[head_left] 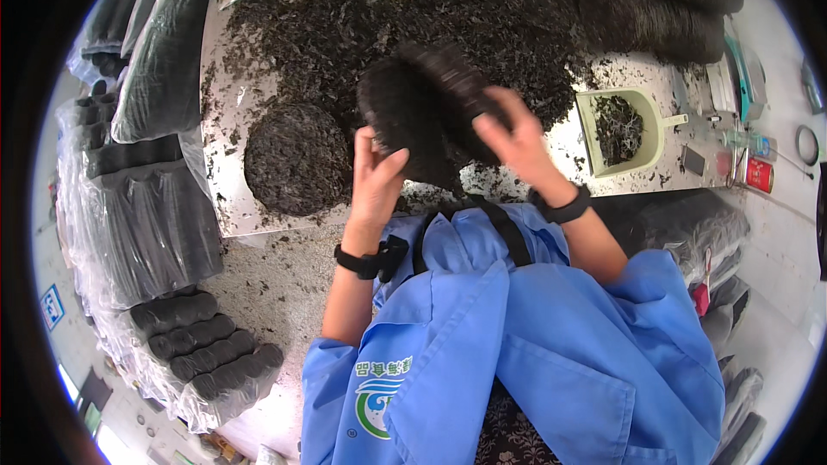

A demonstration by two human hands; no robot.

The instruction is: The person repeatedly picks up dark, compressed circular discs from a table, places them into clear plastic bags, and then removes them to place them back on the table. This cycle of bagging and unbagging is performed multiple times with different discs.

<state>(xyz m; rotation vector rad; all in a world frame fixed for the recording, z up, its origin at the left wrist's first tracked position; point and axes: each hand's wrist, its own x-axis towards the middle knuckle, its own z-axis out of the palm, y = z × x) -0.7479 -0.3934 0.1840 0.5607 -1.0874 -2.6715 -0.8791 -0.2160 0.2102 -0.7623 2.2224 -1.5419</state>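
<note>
Over the table's near edge I hold dark round cakes of dried seaweed. My left hand (377, 179) grips the lower edge of one seaweed cake (396, 116), thumb on the near side. A second dark piece (450, 76), blurred by motion, slants up against it; my right hand (517, 136) is closed on its right side. Whether the two pieces are joined I cannot tell. Left of my left hand a flat round seaweed cake (297, 158) lies on the table. Loose seaweed shreds (482, 21) are heaped behind my hands.
A pale dustpan (650, 159) holding scraps sits right of my right hand. Thick stacks of seaweed cakes (650, 21) lie at the far right. Plastic-wrapped stacks (155, 228) stand left of the table. A red can (760, 175) is at the right end.
</note>
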